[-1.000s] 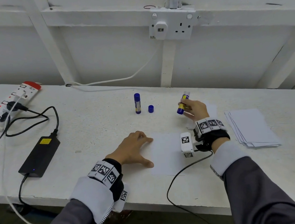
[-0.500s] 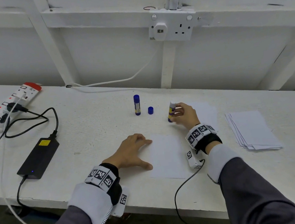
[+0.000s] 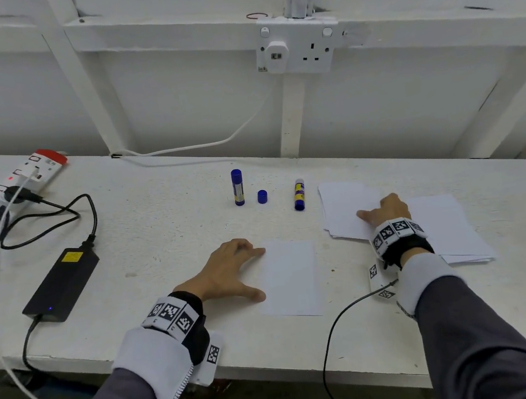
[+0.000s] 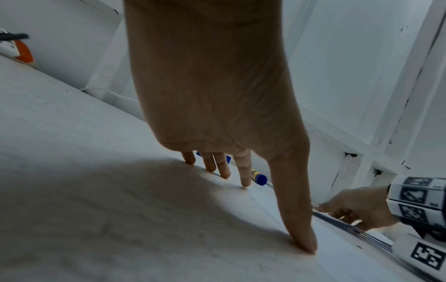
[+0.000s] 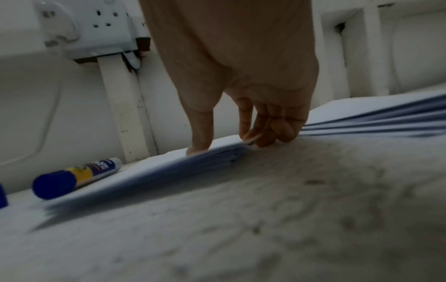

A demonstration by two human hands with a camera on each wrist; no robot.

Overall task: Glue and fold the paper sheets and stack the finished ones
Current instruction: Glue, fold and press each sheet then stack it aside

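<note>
A folded white sheet [image 3: 289,275] lies in front of me on the table. My left hand [image 3: 251,273] rests at the sheet's left edge, fingers spread and straight, holding nothing. My right hand [image 3: 384,211] is on a pile of white sheets [image 3: 343,202] to the right. In the right wrist view its thumb [image 5: 200,137] presses on the pile's top [image 5: 169,158] and its curled fingers pinch the near edge. An uncapped glue stick [image 3: 300,194] stands left of that pile, apart from both hands. Its blue cap [image 3: 262,196] sits beside a capped glue stick [image 3: 237,187].
A second pile of white sheets [image 3: 451,229] lies at the right, partly under my right wrist. A black power brick [image 3: 61,283] with cables and a power strip [image 3: 12,190] occupy the left. A wall socket [image 3: 297,47] sits above the table's back edge.
My right hand stood the uncapped glue stick on the table, let it go and moved right onto the pile of sheets. The left hand has stayed put.
</note>
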